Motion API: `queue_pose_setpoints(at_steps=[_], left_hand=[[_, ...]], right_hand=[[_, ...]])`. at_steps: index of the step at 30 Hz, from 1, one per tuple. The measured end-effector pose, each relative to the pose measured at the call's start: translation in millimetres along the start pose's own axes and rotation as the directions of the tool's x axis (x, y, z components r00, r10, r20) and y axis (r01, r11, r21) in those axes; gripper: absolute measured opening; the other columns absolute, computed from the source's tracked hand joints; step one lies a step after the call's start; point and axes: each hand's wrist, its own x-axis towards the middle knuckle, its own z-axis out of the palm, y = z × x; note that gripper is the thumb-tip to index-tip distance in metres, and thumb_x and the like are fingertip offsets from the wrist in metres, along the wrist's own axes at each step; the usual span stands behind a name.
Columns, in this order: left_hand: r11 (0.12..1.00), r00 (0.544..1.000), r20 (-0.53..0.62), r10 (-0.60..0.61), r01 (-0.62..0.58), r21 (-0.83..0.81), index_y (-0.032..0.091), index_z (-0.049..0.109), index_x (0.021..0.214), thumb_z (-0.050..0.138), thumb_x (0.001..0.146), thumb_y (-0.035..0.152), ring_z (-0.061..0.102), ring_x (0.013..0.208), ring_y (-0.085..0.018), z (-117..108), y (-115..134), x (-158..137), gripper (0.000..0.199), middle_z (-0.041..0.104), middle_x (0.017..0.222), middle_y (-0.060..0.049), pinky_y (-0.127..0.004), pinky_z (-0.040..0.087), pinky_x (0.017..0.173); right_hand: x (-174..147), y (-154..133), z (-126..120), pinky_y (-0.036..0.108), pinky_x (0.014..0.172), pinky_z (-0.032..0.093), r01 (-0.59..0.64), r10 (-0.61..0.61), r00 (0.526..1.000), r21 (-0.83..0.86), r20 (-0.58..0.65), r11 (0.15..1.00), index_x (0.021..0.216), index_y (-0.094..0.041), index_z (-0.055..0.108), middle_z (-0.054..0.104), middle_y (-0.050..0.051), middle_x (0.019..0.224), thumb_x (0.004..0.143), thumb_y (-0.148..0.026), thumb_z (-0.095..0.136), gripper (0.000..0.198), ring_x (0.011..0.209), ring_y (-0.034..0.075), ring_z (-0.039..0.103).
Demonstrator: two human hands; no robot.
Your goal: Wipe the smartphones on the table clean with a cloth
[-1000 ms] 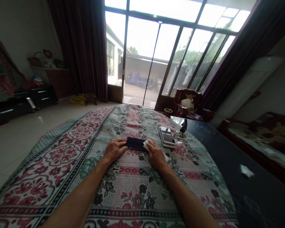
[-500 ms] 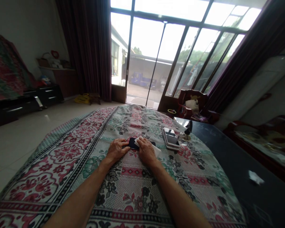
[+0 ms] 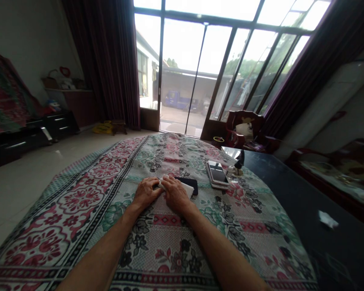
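A dark smartphone (image 3: 194, 185) lies flat on the patterned tablecloth (image 3: 176, 226), its right end showing past my right hand. My left hand (image 3: 146, 192) grips the phone's left end, thumb and fingers closed round it; that end is mostly hidden. Bunched under the fingers of my right hand (image 3: 176, 196) is a white tissue (image 3: 188, 189), pressed onto the phone near my left hand. One corner of the tissue sticks out to the right over the dark surface. A pair of stacked devices (image 3: 217, 173), the top one with a glossy dark screen, rests to the right.
Behind the stacked devices stands a small dark figurine (image 3: 239, 161) on a round base. On the right, a black tabletop (image 3: 291, 194) carries a crumpled white tissue (image 3: 328, 219). Beyond the table are a wooden chair (image 3: 245, 127) and glass doors (image 3: 182, 81).
My right hand has slid left along the phone with the tissue, up against my left hand. More of the phone's right end shows now. The camera view has shifted slightly.
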Motion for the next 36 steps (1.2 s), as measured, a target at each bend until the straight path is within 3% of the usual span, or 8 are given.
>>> queue_pose_setpoints(at_steps=[7,12,21,30,36], left_hand=[[0.999,0.999,0.004,-0.033,0.033,0.004,0.022,0.073,0.112,0.073,0.076,0.028,0.061,0.114,-0.027,-1.6,1.2,-0.8,0.036,0.071,0.117,-0.007,-0.039,0.045,0.102],[1.000,1.000,0.012,0.002,-0.002,-0.018,0.026,0.077,0.102,0.073,0.077,0.029,0.063,0.110,-0.026,0.0,-0.5,-1.0,0.025,0.072,0.113,-0.004,-0.039,0.045,0.102],[1.000,1.000,0.009,-0.002,0.001,0.011,0.022,0.076,0.099,0.072,0.079,0.028,0.063,0.109,-0.026,-1.5,2.5,-1.0,0.022,0.072,0.113,-0.006,-0.038,0.045,0.101],[0.999,0.999,0.004,-0.046,0.046,0.009,0.022,0.075,0.085,0.069,0.080,0.027,0.064,0.101,-0.023,-0.6,2.4,4.0,0.009,0.074,0.102,-0.004,-0.037,0.045,0.098],[0.999,1.000,0.022,0.021,-0.022,0.037,0.029,0.076,0.099,0.067,0.083,0.031,0.062,0.107,-0.024,1.0,2.2,2.9,0.018,0.072,0.112,-0.002,-0.039,0.044,0.099]], right_hand=[[-35.9,14.5,-22.6,0.039,0.112,0.033,0.088,-0.088,0.995,0.020,0.048,0.996,0.128,-0.021,0.060,0.053,0.006,0.142,0.087,-0.008,0.044,0.046,0.134,0.021,0.043],[-55.6,37.0,-32.3,0.040,0.113,0.033,0.083,-0.083,0.997,0.010,-0.001,0.997,0.124,-0.018,0.063,0.055,0.008,0.140,0.087,-0.007,0.043,0.044,0.133,0.021,0.045],[-42.8,78.4,-26.6,0.042,0.111,0.036,-0.104,0.100,0.980,-0.010,-0.174,0.995,0.120,-0.015,0.065,0.058,0.013,0.135,0.088,-0.006,0.042,0.041,0.129,0.025,0.048],[-37.2,61.0,-35.1,0.035,0.099,0.041,-0.237,0.221,0.958,-0.072,-0.181,0.969,0.105,-0.017,0.067,0.065,0.012,0.112,0.081,-0.005,0.048,0.032,0.109,0.024,0.057],[-42.5,34.6,-43.8,0.030,0.082,0.044,-0.353,0.343,0.935,-0.146,-0.087,0.924,0.101,-0.016,0.067,0.063,0.012,0.101,0.084,-0.019,0.055,0.021,0.089,0.022,0.061]])
